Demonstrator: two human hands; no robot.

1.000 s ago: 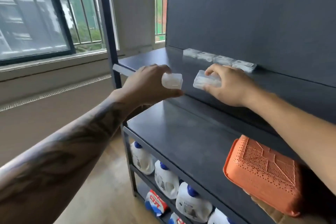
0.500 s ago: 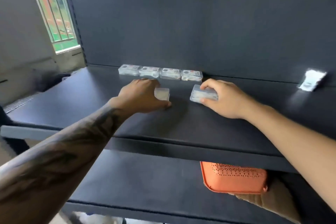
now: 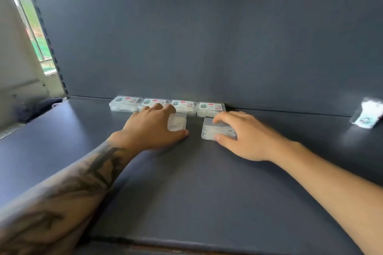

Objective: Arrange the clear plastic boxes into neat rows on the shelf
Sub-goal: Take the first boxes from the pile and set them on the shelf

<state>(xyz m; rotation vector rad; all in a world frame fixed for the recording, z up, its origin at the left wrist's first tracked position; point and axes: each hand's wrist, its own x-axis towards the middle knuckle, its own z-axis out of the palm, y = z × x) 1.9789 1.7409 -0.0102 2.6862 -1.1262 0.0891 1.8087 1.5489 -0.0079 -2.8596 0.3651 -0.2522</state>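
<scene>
Several clear plastic boxes (image 3: 210, 108) with labels stand in a row against the back panel of the dark shelf (image 3: 207, 192). Just in front of that row, my left hand (image 3: 151, 128) holds a clear box (image 3: 177, 122) down on the shelf, thumb at its near edge and fingers over its far side. To the right, my right hand (image 3: 238, 132) grips a second clear box (image 3: 211, 130) between thumb and fingers, also resting on the shelf. The two held boxes lie side by side with a small gap.
One more clear box (image 3: 366, 113) leans tilted against the back panel at the far right. A window (image 3: 39, 33) and the shelf's upright post are on the left. The shelf's front edge (image 3: 186, 243) runs across the bottom.
Both hands have carried their boxes from in front of the shelf onto it and set them down just before the back row. The view has moved closer and more square to the shelf.
</scene>
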